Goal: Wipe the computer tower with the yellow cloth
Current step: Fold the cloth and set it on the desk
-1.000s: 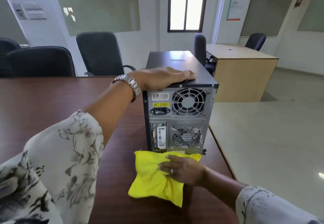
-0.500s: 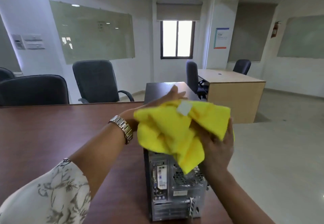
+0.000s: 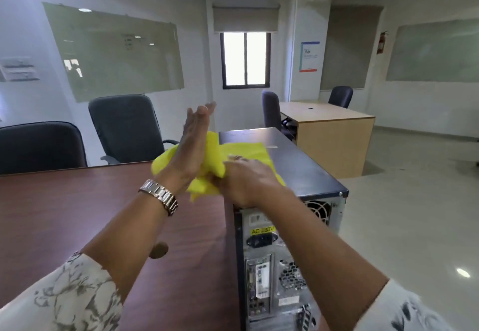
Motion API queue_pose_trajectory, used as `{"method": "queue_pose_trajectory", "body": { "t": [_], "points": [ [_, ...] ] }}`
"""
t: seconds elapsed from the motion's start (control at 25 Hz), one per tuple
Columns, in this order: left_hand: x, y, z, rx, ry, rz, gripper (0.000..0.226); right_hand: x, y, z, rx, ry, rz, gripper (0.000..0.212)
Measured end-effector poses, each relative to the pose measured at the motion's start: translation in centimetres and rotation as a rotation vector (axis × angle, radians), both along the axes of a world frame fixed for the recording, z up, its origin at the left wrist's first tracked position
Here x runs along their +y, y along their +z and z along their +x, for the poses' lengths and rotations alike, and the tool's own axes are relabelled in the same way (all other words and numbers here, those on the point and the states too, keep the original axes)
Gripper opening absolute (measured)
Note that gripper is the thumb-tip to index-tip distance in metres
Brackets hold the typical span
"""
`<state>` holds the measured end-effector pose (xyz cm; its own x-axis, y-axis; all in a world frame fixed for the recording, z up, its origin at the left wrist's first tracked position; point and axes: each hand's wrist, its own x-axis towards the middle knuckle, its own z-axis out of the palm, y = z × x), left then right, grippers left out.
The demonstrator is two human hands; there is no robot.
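Note:
The computer tower (image 3: 298, 164) stands upright on the dark wood table (image 3: 77, 214), its back panel with fans and ports facing me. A yellow cloth (image 3: 215, 159) lies bunched on the near left part of the tower's black top. My right hand (image 3: 246, 182) presses down on the cloth with fingers curled into it. My left hand (image 3: 193, 149) is raised edge-on beside the cloth, fingers straight and pointing up, its palm against the cloth's left side. A metal watch is on my left wrist.
Two dark office chairs (image 3: 127, 128) stand behind the table at the left. A light wooden desk (image 3: 334, 133) with two more chairs is at the back right. The table's right edge runs just beside the tower, with pale floor (image 3: 414, 227) beyond.
The cloth went from the table in front of the tower, up into both hands, then down onto the tower's top. My left hand came off the top and opened upward.

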<state>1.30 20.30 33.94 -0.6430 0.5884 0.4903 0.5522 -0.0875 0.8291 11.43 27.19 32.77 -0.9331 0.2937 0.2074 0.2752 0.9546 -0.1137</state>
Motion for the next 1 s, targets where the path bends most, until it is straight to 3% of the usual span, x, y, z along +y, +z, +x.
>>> {"method": "queue_pose_trajectory", "body": {
  "t": [0.12,0.2,0.24,0.32,0.36,0.44,0.48,0.6,0.64,0.72,0.84,0.92,1.0],
  "points": [
    [-4.0,0.5,-1.5,0.089,-0.111,-0.209,0.068,-4.4,-0.4,-0.9,-0.106,0.152,0.008,0.047],
    [-7.0,-0.2,-2.3,0.032,-0.234,-0.318,0.076,-5.7,-0.4,-2.3,-0.149,0.188,-0.081,0.047],
    [-8.3,-0.7,-2.7,0.017,-0.297,-0.391,0.069,-6.1,-0.6,-3.3,-0.172,0.206,-0.107,0.048],
    [-10.8,-2.0,-3.7,0.1,-0.36,-0.691,0.065,-7.1,-1.7,-5.6,-0.253,0.266,-0.097,0.053],
    [-11.9,-2.8,-4.2,0.152,-0.347,-0.887,0.079,-7.8,-2.6,-6.6,-0.303,0.3,-0.092,0.054],
    [-13.1,-5.1,-5.1,0.293,-0.202,-1.225,0.096,-9.2,-4.5,-8.2,-0.392,0.345,-0.086,0.058],
    [-13.5,-6.6,-5.5,0.364,-0.146,-1.325,0.086,-9.5,-5.5,-8.7,-0.433,0.347,-0.063,0.06],
    [-13.8,-10.2,-6.7,0.387,-0.069,-1.3,0.021,-9.3,-7.6,-9.4,-0.506,0.25,0.068,0.056],
    [-14.2,-11.2,-7.2,0.401,-0.019,-1.239,0.013,-9.2,-8.3,-9.3,-0.462,0.182,0.067,0.049],
    [-15.0,-13.0,-7.9,0.509,0.146,-1.14,0.024,-8.9,-9.7,-9.1,-0.271,0.087,0.047,0.038],
    [-16.1,-17.2,-6.6,0.772,0.333,-0.859,0.012,-9.0,-12.9,-8.0,-0.049,0.127,0.108,0.034],
    [-17.2,-21.9,-5.1,0.902,0.333,-0.794,0.023,-9.4,-16.6,-6.1,-0.051,0.18,0.119,0.038],
    [-18.3,-27.6,-3.2,0.993,0.227,-0.922,0.029,-10.2,-21.9,-3.4,-0.245,0.197,0.06,0.048]
  ]
}}
